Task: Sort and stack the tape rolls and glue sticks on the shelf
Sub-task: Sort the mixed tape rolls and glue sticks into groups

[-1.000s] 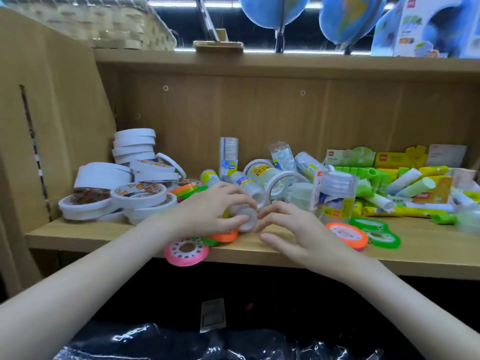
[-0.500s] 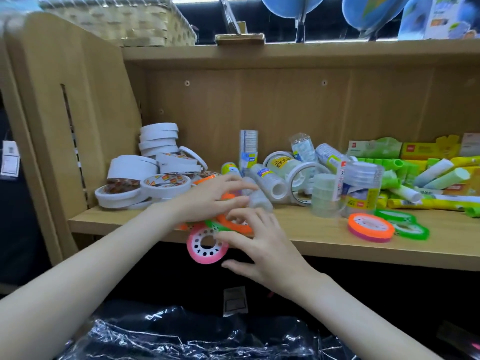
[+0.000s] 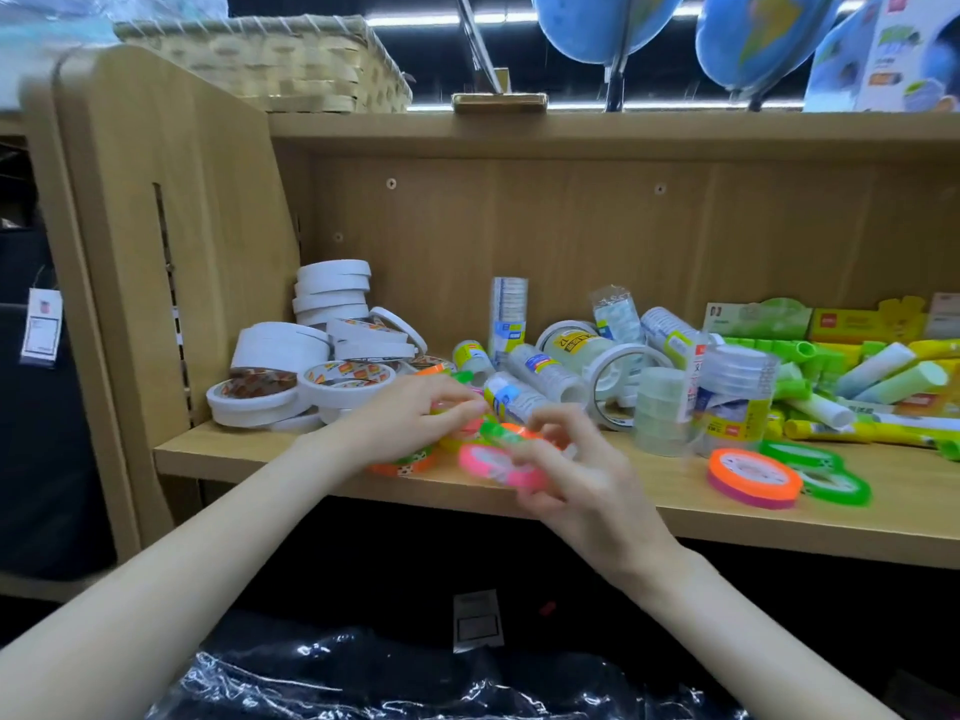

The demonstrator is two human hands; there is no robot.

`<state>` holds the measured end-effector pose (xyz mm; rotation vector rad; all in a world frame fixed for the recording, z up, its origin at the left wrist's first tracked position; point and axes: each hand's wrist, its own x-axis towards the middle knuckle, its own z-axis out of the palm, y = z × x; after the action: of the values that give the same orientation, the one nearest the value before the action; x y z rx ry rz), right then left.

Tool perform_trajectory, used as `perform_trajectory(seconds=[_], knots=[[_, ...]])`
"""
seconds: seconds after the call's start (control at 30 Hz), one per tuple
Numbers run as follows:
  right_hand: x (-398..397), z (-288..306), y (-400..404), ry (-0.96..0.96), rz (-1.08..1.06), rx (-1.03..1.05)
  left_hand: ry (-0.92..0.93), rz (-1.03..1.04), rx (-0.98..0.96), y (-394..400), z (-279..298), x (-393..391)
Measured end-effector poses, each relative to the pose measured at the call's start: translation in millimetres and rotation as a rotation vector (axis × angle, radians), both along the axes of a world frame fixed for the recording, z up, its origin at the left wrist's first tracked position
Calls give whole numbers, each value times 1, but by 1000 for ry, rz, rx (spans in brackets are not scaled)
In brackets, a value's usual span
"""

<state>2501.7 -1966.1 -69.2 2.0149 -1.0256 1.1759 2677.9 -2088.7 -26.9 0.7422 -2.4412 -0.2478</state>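
Note:
On the wooden shelf (image 3: 857,532) my right hand (image 3: 576,475) pinches a flat pink tape roll (image 3: 493,462) at the front edge. My left hand (image 3: 410,418) curls its fingers over a cluster of small neon tape rolls (image 3: 410,462), orange, green and yellow. White tape rolls (image 3: 332,293) are stacked at the back left. Clear tape packs (image 3: 550,374) lie jumbled behind my hands. An orange-and-pink roll (image 3: 753,478) and green rolls (image 3: 831,480) lie flat to the right. Green and white glue sticks (image 3: 883,376) are piled at the far right.
The shelf's side panel (image 3: 171,252) closes off the left. A board (image 3: 571,132) overhead carries a wicker basket (image 3: 291,59) and globes (image 3: 608,23). Green and yellow boxes (image 3: 810,319) stand at the back right. Dark plastic-wrapped goods (image 3: 415,683) lie below.
The pink roll has come up off the front edge onto the shelf in my right hand's fingers. My left hand has stayed on the neon rolls. The camera has turned left.

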Motion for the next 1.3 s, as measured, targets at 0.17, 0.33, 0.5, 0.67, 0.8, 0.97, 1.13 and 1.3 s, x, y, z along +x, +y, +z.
perform_trajectory(seconds=[0.17,0.33,0.5,0.67,0.8,0.97,1.13,1.3], knots=[[-44,41,28,-105,-56,-61,-66,128,-64,2,0,-10],[-76,37,23,341,-450,96,-59,194,-450,9,1,-20],[-81,43,17,523,-505,237,-277,3,-460,14,2,-28],[-77,50,31,473,-507,738,-276,-49,-228,12,7,-38],[-71,57,34,248,-304,866,-350,-3,-229,15,9,-46],[-77,71,20,74,-174,621,-287,-17,-247,17,11,-49],[-70,79,-16,175,-273,559,31,-57,-125,14,13,-40],[-59,77,-51,475,-590,523,367,75,-83,11,15,-36]])
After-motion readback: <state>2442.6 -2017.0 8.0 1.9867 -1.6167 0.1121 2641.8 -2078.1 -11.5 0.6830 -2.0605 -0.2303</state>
